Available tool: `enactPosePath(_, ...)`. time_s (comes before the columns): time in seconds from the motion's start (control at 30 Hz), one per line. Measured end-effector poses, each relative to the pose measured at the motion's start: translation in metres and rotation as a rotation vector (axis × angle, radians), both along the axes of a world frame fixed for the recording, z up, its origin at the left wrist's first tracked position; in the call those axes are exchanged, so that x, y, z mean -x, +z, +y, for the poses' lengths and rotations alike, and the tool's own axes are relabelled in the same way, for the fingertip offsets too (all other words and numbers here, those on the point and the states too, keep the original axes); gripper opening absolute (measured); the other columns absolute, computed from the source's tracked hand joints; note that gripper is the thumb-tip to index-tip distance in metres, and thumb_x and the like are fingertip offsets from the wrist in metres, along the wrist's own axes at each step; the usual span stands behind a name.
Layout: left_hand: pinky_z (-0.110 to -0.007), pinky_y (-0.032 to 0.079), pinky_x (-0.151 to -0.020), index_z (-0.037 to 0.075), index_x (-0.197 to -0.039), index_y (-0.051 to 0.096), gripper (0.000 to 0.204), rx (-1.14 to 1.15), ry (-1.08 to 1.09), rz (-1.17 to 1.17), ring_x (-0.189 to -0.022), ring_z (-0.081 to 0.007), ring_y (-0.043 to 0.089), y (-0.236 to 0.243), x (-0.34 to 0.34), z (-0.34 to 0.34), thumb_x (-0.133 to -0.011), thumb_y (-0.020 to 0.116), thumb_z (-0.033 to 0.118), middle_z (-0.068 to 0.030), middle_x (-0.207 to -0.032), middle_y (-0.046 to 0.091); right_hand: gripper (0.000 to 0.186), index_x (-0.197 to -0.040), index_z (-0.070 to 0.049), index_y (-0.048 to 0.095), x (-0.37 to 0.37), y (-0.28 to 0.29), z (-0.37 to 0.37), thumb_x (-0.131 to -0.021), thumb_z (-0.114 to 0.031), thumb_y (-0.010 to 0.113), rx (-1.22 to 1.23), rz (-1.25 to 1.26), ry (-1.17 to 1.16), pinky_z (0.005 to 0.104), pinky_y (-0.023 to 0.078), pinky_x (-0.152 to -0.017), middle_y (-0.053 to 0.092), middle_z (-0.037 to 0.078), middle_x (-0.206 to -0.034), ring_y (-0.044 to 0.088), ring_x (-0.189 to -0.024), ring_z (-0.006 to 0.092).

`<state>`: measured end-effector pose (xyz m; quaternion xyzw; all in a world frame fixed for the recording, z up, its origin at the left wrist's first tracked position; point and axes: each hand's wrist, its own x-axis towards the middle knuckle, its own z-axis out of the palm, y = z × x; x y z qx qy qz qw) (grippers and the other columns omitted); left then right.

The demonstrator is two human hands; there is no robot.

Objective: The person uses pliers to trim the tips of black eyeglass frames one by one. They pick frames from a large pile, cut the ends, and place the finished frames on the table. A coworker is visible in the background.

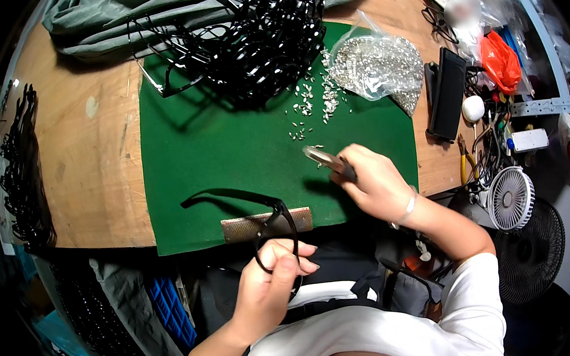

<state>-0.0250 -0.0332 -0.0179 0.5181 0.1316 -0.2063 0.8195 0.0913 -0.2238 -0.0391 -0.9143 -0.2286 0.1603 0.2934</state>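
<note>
While left hand (267, 281) pinches a black glasses frame (278, 205) by its rim, right hand (372, 177) grips a hand tool (327, 159). Frame's left of the tool, at the green mat's (220, 139) near edge, partly hiding a flat strip (303, 218). Loose silvery pieces (329, 98) lie beyond, before a frame pile (264, 54) and filled bag (377, 65).
</note>
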Motion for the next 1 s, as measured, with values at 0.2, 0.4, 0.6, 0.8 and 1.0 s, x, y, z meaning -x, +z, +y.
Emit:
enactPosePath(0.2, -0.027, 0.049, -0.073, -0.005, -0.119, 0.027, 0.042, -0.122, 0.120, -0.175, -0.082, -0.0174, 0.059, -0.011, 0.006, -0.030, -0.082, 0.046, -0.005, -0.0162, -0.097, 0.054, 0.008, -0.081, 0.001, 0.051, 0.032, 0.034, 0.026, -0.077, -0.003, 0.057, -0.663, 0.566, -0.249, 0.0245, 0.043, -0.056, 0.052, 0.006, -0.067, 0.053, -0.060, 0.0108)
enactPosePath(0.4, -0.027, 0.049, -0.071, -0.004, -0.122, 0.028, 0.048, -0.255, 0.176, -0.320, -0.082, -0.0179, 0.060, -0.012, 0.003, -0.037, -0.079, 0.049, -0.008, -0.0145, -0.097, 0.052, 0.013, -0.085, -0.001, 0.046, 0.044, 0.025, 0.042, -0.083, -0.011, 0.054, -0.878, 0.634, -0.352, 0.0158, 0.037, -0.040, 0.050, 0.001, -0.066, 0.046, -0.052, 0.0021)
enactPosePath(0.6, -0.027, 0.047, -0.075, 0.000, -0.123, 0.021, 0.050, -0.033, 0.075, -0.173, -0.082, -0.0175, 0.057, -0.002, 0.002, -0.029, -0.079, 0.042, -0.013, -0.0178, -0.104, 0.050, 0.016, -0.086, -0.005, 0.046, 0.040, 0.026, 0.043, -0.083, -0.017, 0.056, -0.966, 1.099, -0.544, 0.0158, 0.034, -0.041, 0.046, -0.002, -0.064, 0.042, -0.052, 0.0023)
enactPosePath(0.8, -0.027, 0.048, -0.075, 0.000, -0.125, 0.022, 0.051, 0.286, 0.015, -0.025, -0.080, -0.0155, 0.058, 0.022, 0.000, -0.009, -0.080, 0.043, -0.010, -0.0162, -0.104, 0.050, 0.017, -0.089, -0.008, 0.046, 0.033, 0.041, 0.040, -0.082, -0.017, 0.058, -1.083, 1.457, -0.454, 0.0180, 0.035, -0.046, 0.045, -0.002, -0.064, 0.043, -0.054, 0.0059)
enactPosePath(1.0, -0.028, 0.049, -0.073, 0.001, -0.126, 0.022, 0.054, 0.330, -0.074, 0.014, -0.081, -0.0171, 0.058, 0.034, 0.000, 0.006, -0.079, 0.046, -0.011, -0.0181, -0.105, 0.051, 0.017, -0.085, -0.009, 0.047, 0.029, 0.045, 0.034, -0.082, -0.023, 0.057, -0.939, 1.380, -0.250, 0.0160, 0.031, -0.044, 0.050, 0.000, -0.069, 0.041, -0.053, 0.0036)
